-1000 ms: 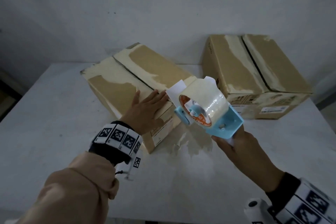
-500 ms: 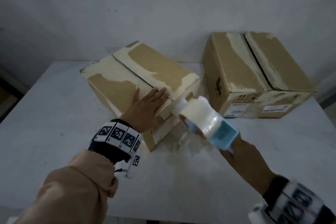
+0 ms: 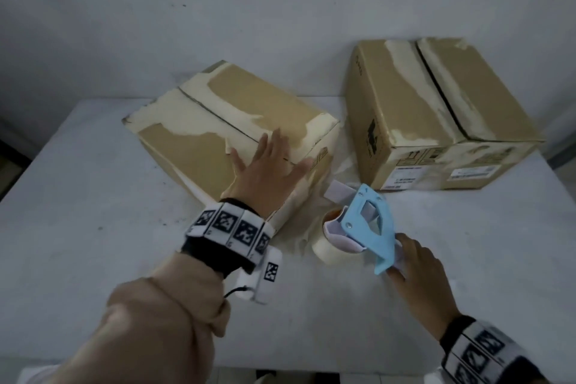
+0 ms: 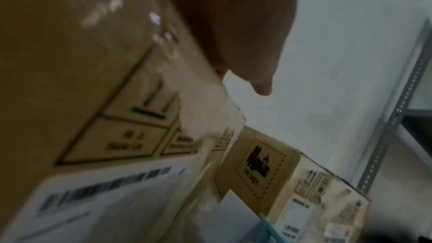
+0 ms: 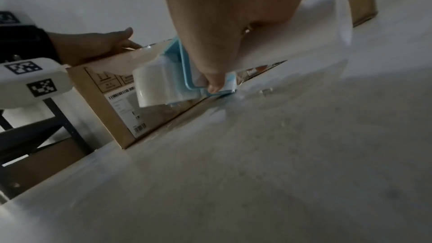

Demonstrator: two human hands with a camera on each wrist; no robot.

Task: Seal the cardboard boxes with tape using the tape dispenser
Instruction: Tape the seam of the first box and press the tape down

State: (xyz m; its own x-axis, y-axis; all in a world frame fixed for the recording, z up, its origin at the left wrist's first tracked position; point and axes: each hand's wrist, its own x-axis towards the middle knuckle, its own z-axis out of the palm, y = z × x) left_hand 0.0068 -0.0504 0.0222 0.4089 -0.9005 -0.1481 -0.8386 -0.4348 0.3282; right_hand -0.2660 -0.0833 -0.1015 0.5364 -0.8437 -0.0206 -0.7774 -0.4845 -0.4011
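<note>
Right wrist view only: fingers of right hand [image 5: 224,30] wrapped round handle of light-blue plastic tape dispenser [image 5: 184,73]; head view hides that grip. Left hand [image 3: 268,170] flat, fingers spread, pressing top of near brown cardboard box [image 3: 218,131], by its near corner. Box top patchy with torn pale tape residue, centre seam untaped. Dispenser low over white table [image 3: 93,227], just beside that box's front face. Second brown cardboard box [image 3: 436,121] apart on the right, bare tabletop between and in front.
</note>
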